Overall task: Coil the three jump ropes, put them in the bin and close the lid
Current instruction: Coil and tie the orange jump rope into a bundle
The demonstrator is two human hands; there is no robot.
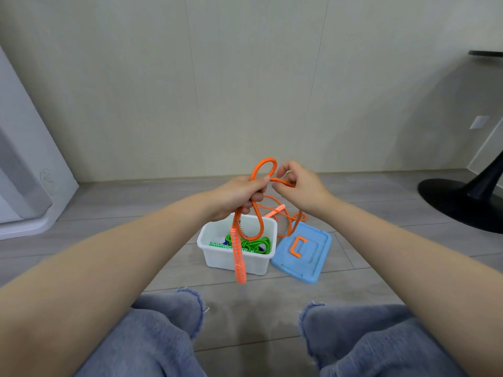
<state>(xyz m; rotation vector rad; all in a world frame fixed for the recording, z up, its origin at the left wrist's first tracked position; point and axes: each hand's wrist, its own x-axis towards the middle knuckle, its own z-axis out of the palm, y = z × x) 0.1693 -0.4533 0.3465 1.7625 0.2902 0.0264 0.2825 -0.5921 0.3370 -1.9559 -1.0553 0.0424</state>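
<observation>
Both hands grasp orange rope | left hand fingers clenched round loops | right hand fingers pinch strand

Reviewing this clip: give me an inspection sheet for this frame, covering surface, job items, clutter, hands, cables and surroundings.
Surface: grey plank floor.
Job's things: white bin open, green rope coiled inside, something blue beside it; blue lid flat on the floor to the bin's right; orange rope partly looped, its far handle and slack on the floor behind the bin.
Clutter: nothing seen.
Hands: left hand grips the orange loops; right hand pinches the rope.
Cables: nothing seen.
Surroundings: beige wall, black table base right, white unit left.
</observation>
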